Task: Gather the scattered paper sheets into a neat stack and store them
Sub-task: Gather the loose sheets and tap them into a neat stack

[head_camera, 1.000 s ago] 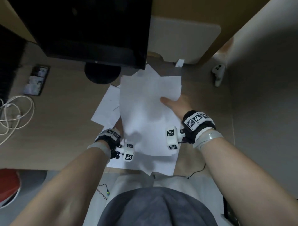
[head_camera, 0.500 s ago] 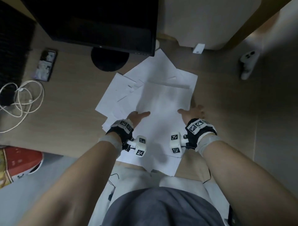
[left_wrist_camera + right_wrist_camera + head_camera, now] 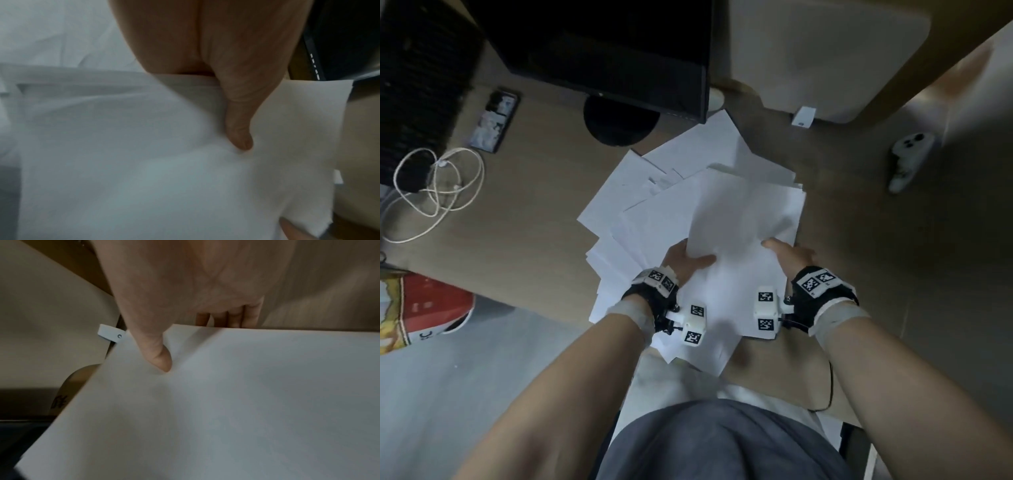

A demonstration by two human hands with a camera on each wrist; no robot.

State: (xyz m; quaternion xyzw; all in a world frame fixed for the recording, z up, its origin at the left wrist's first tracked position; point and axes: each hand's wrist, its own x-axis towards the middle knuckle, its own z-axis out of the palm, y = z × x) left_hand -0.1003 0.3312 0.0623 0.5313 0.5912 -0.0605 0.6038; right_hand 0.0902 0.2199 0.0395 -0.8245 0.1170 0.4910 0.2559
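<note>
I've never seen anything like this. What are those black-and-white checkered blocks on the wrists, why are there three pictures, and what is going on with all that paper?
There is no robot here: a person works with bare hands. The checkered blocks belong to small cameras strapped to each wrist. The wide picture comes from a camera on the person's head, looking down; the two close-ups look along each hand from those wrist cameras.

On the wooden desk lies a loose pile of white paper sheets. Around it are a dark monitor on its round base, a coiled white cable, a phone and a white controller.

The left hand and the right hand each pinch the top sheets, thumb on top, fingers underneath, one hand at each side.
</note>
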